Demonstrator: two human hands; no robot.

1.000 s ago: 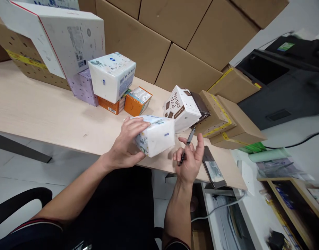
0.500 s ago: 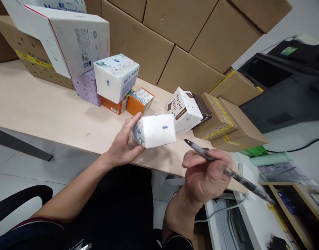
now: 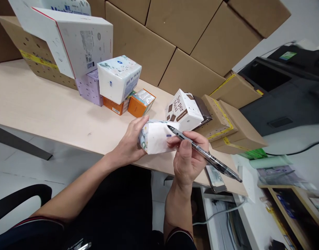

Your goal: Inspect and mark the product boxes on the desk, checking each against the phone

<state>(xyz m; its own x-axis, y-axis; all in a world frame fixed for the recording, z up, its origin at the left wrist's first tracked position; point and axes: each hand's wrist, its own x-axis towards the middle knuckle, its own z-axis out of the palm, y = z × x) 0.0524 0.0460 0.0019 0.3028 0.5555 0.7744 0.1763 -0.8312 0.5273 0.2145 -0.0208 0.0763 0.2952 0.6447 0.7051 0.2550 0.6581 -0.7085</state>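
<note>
My left hand (image 3: 130,142) is wrapped round one end of a white tissue pack (image 3: 157,139) with a floral print, held over the front edge of the table. In my right hand (image 3: 190,158) is a grey and black pen (image 3: 214,161). Its tip is at the upper part of the pack's white end face; whether it touches cannot be made out. Some fingers of the right hand lie against or close to the pack. Behind the pack stands a white Su-per Meal box (image 3: 185,109).
Another tissue pack (image 3: 118,81) rests on orange boxes (image 3: 141,103) beside a purple box (image 3: 90,86). A large white box (image 3: 86,45) leans at the left. Cardboard boxes (image 3: 224,121) sit at the right, more form a wall behind. A phone (image 3: 215,178) lies at the table's right front.
My right hand has moved left with the pen, bringing its tip to the tissue pack. The pack has shifted slightly right and down in my left hand. The phone has come into view.
</note>
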